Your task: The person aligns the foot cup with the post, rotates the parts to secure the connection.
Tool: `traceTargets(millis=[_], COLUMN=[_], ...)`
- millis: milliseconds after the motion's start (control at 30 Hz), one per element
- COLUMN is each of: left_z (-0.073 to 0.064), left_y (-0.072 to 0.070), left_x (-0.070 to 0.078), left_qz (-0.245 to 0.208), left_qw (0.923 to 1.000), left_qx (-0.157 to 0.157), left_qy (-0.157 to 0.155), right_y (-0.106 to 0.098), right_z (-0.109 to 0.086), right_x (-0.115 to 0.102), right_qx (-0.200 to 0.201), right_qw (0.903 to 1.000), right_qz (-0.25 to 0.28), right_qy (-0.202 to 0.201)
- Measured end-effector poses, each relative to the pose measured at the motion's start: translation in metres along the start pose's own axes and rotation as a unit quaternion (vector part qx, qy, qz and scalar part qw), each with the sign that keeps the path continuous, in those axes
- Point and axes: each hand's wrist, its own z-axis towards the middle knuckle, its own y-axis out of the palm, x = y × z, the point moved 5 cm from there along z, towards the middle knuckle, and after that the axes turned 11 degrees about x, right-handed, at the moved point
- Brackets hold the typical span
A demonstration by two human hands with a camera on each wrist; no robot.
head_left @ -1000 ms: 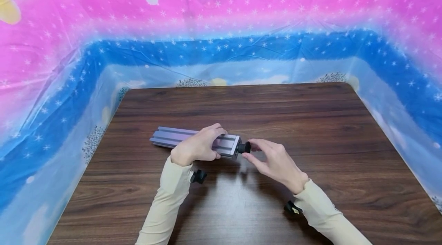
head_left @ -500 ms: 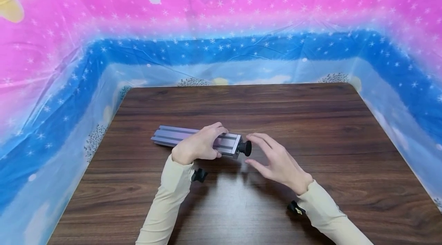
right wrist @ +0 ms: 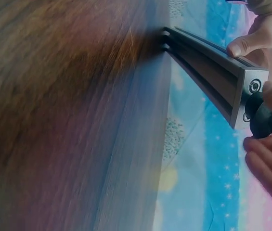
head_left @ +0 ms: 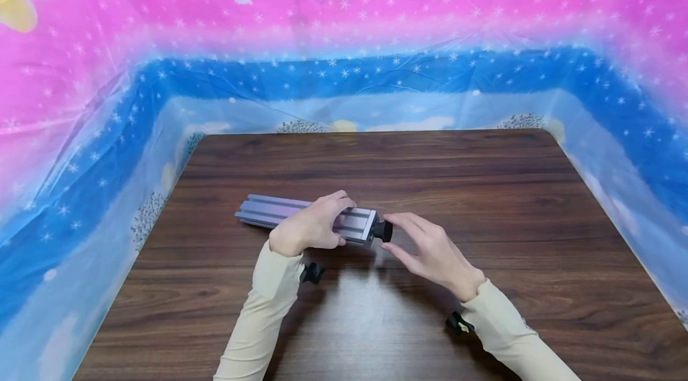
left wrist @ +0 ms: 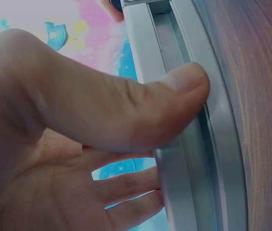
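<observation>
An aluminium extrusion profile (head_left: 274, 212) with long slots lies at a slant over the middle of the table. My left hand (head_left: 314, 227) grips it across the top near its right end. In the left wrist view the thumb (left wrist: 174, 106) presses on one slotted face, with fingers on the far side. A black round knob (head_left: 383, 230) sticks out from the metal end plate (right wrist: 251, 89), which has bolts in it. My right hand (head_left: 430, 249) has its thumb and fingertips curled around the knob's rim, on opposite sides of it.
The dark wood-grain table (head_left: 376, 172) is bordered at the back and sides by a pink and blue patterned cloth (head_left: 344, 76). Black wrist mounts, left (head_left: 312, 273) and right (head_left: 458, 322), hang below the sleeves.
My right hand's fingers spread off the knob half a second ago and have now closed in around it again. The left hand and the profile stay almost still.
</observation>
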Motion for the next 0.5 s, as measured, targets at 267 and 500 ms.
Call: traceTargets(millis=[267,500], left_z=[-0.001,-0.001], left_y=[-0.0005,-0.0002], left_x=[0.0,0.0001], left_qz=[0.002,0.004], left_qw=[0.9998,0.9998], left_qx=[0.009,0.007], left_qy=[0.015,0.019], right_y=[0.0043,0.0079], right_z=[0.0007,-0.0006], right_x=[0.0033,0.0053], right_qx=[-0.013,-0.015], right_qw=[0.995,0.9839], right_qz=[0.01,0.003], right_qy=[0.099,0.178])
